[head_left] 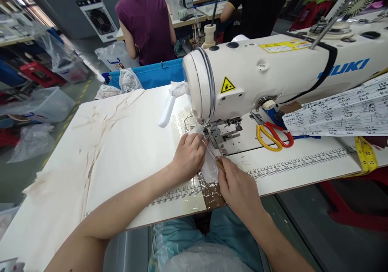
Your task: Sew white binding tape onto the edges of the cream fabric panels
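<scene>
At the needle area of a white sewing machine [242,78], my left hand [190,154] has its fingers bent and pressed together on a piece of thin white fabric [209,169]. The fabric hangs toward me over the table's front part; its far end is hidden by my fingers and the machine. My right hand [239,185] is closed around the brownish handle of an awl [220,165]. Its thin metal shaft slants up and left, with the tip at my left fingers beside the presser foot. Whether the tip touches the fabric I cannot tell.
Scissors [274,136] with red and yellow handles lie right of the needle area, near handwritten paper sheets [339,110]. A yellow tape measure [366,154] hangs at the right edge. Cream fabric [60,179] covers the table's left side. Two people work beyond the machine.
</scene>
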### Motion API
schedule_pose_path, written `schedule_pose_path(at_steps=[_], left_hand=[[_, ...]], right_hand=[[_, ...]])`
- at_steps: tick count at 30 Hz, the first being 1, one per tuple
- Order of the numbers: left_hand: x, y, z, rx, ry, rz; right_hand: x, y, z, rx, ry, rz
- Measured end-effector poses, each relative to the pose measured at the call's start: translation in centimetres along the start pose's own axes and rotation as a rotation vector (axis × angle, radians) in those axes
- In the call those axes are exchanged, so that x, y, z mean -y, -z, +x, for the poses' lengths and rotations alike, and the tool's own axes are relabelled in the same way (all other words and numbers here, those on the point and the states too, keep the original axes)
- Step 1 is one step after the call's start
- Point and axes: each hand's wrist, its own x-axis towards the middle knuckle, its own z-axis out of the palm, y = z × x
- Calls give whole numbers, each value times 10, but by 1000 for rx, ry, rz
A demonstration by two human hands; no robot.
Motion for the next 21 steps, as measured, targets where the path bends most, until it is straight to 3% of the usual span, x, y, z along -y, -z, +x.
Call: schedule_pose_path(at_steps=[5, 16, 21], left_hand=[[6, 1, 0, -17, -21, 89], [-15, 6, -5, -4, -77, -7], [-15, 8, -5, 31, -96, 2]], right_hand=[[2, 3, -9, -17, -15, 174], [0, 15, -22, -33, -12, 139], [-21, 20, -33, 10, -166, 233]])
